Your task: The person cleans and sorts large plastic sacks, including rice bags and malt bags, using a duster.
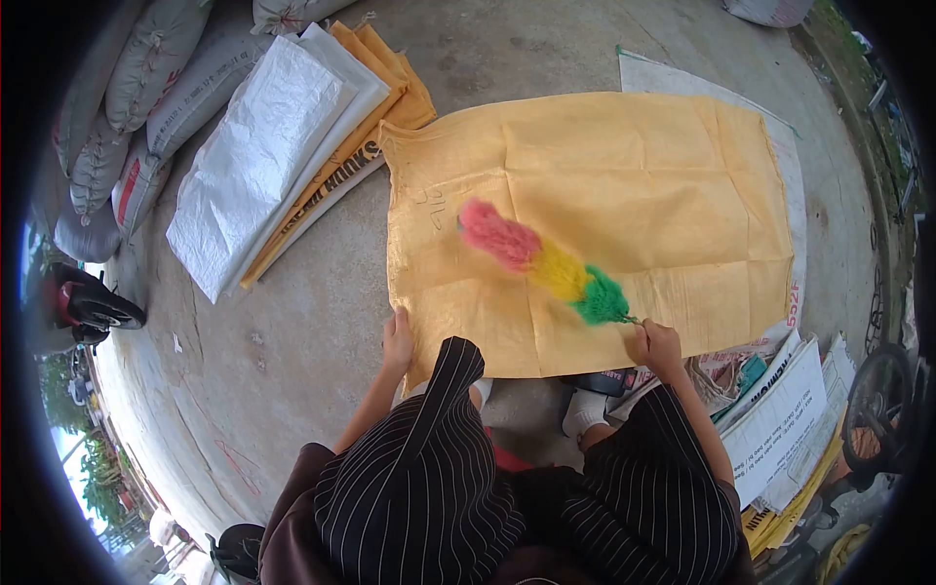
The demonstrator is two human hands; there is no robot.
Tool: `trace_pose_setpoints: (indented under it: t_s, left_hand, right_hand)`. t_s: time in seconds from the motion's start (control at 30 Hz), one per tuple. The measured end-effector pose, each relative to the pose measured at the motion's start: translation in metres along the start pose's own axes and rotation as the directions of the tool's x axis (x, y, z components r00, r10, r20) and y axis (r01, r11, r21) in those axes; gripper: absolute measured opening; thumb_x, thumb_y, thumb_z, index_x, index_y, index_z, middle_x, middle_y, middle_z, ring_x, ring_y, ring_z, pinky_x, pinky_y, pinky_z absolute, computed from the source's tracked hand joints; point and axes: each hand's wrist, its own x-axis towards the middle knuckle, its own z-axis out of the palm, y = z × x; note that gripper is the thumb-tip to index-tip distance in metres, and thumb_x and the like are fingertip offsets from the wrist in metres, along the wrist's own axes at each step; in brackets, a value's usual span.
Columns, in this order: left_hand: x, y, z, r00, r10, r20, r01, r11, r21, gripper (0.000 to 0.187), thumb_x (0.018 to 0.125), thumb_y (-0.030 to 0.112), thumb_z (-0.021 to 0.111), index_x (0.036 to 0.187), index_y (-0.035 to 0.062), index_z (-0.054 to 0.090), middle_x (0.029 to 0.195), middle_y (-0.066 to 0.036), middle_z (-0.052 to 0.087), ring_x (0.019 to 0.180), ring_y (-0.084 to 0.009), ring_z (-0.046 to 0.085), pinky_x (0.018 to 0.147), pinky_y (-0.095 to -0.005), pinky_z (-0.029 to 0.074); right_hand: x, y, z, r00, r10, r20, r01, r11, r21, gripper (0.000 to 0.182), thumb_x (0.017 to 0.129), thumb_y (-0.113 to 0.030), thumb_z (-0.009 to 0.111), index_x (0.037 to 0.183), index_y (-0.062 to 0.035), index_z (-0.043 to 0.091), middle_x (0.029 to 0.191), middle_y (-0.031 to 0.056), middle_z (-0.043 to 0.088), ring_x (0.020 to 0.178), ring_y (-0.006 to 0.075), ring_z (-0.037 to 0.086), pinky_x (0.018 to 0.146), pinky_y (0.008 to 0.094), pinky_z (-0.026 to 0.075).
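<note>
A large yellow woven sack (643, 175) lies spread flat in front of me, with fold creases and a handwritten mark near its left edge. My left hand (397, 339) is closed on the sack's lower left edge. In my right hand (659, 348), by the sack's lower right part, is the thin handle of a fluffy duster (561, 273). Its head is pink, yellow and green, slightly blurred, and slants up to the left over the middle of the sack. A white sack (673, 78) shows from underneath at the top and right.
Folded white and yellow sacks (263, 156) lie in a stack at the left. Filled sacks (156, 68) are piled behind them at the upper left. More printed sacks (780, 419) lie at my right, beside a dark wheel (877, 414). The ground is concrete (292, 361).
</note>
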Motion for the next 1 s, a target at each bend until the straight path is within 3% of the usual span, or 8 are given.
trace_pose_setpoints:
  t_s: [0.07,0.17,0.23,0.5,0.57,0.67,0.73,1.0]
  left_hand:
    - [0.011,-0.018,-0.004,0.994,-0.006,0.112,-0.012,0.988,0.157,0.041,0.093,0.030,0.037,0.077,-0.0039,0.053,0.068,-0.004,0.053,0.065,-0.0108,0.044,0.058,-0.0312,0.038]
    - [-0.002,-0.006,0.002,0.999,0.012,0.049,-0.020,0.987,0.162,0.038,0.092,0.027,0.040,0.073,-0.0037,0.052,0.064,-0.005,0.052,0.062,-0.0101,0.042,0.055,-0.0339,0.036]
    - [-0.004,0.002,-0.005,0.998,-0.020,0.055,0.005,0.965,0.263,0.037,0.091,0.026,0.041,0.072,-0.0039,0.052,0.063,-0.007,0.052,0.061,-0.0107,0.042,0.056,-0.0343,0.036]
    - [0.027,0.021,-0.021,0.960,-0.081,0.267,-0.069,0.858,0.508,0.039,0.089,0.031,0.045,0.088,-0.0057,0.058,0.077,-0.014,0.061,0.071,-0.0174,0.057,0.065,-0.0299,0.043]
    - [0.061,0.043,-0.016,0.874,-0.333,0.355,0.306,0.943,0.131,0.045,0.086,0.037,0.046,0.101,-0.0042,0.057,0.091,-0.012,0.062,0.082,-0.0204,0.059,0.070,-0.0315,0.045]
    - [0.106,0.077,0.016,0.883,-0.262,0.390,0.370,0.898,-0.236,0.049,0.084,0.041,0.046,0.106,-0.0025,0.056,0.100,-0.010,0.060,0.086,-0.0232,0.059,0.074,-0.0346,0.046]
    - [0.128,0.083,0.033,0.912,-0.328,0.244,0.260,0.926,0.275,0.047,0.085,0.037,0.046,0.106,-0.0039,0.056,0.097,-0.013,0.061,0.088,-0.0242,0.059,0.075,-0.0355,0.045]
    - [0.103,0.093,0.048,0.992,0.096,-0.077,-0.048,0.880,0.473,0.037,0.087,0.027,0.045,0.099,-0.0058,0.058,0.091,-0.023,0.061,0.084,-0.0318,0.060,0.073,-0.0389,0.044]
  right_hand:
    - [0.017,-0.024,0.021,0.979,-0.177,0.101,0.191,0.970,-0.153,0.028,0.080,-0.027,0.054,0.063,-0.0056,0.049,0.054,0.0155,0.052,0.047,0.0337,0.053,0.044,0.0429,0.041]
    - [0.056,-0.021,0.040,0.988,-0.090,0.128,0.126,0.941,-0.313,0.030,0.086,-0.029,0.047,0.066,-0.0065,0.049,0.057,0.0147,0.054,0.052,0.0338,0.055,0.048,0.0444,0.043]
    - [0.081,-0.001,0.041,0.985,0.102,-0.143,-0.148,0.920,-0.363,0.031,0.086,-0.031,0.046,0.068,-0.0066,0.051,0.059,0.0159,0.056,0.052,0.0343,0.055,0.048,0.0451,0.043]
    - [0.063,-0.040,0.063,0.995,0.073,-0.072,-0.082,0.989,-0.122,0.032,0.086,-0.027,0.047,0.063,-0.0042,0.051,0.055,0.0173,0.053,0.051,0.0351,0.053,0.047,0.0432,0.040]
    - [0.059,-0.060,0.065,1.000,0.018,-0.021,-0.019,0.998,-0.053,0.034,0.086,-0.026,0.048,0.061,-0.0034,0.050,0.054,0.0188,0.052,0.050,0.0359,0.052,0.046,0.0437,0.040]
    - [0.057,-0.076,0.070,0.998,-0.055,0.013,0.054,0.997,0.057,0.032,0.085,-0.025,0.049,0.061,-0.0028,0.049,0.054,0.0184,0.052,0.050,0.0357,0.052,0.046,0.0441,0.040]
    - [0.060,-0.080,0.078,0.995,0.070,-0.066,-0.059,0.987,0.152,0.030,0.086,-0.027,0.047,0.066,-0.0039,0.051,0.055,0.0168,0.053,0.050,0.0353,0.052,0.048,0.0445,0.041]
    - [0.104,-0.049,0.067,0.937,0.342,-0.070,-0.348,0.905,-0.245,0.034,0.088,-0.032,0.043,0.073,-0.0029,0.053,0.061,0.0160,0.058,0.058,0.0362,0.057,0.053,0.0447,0.045]
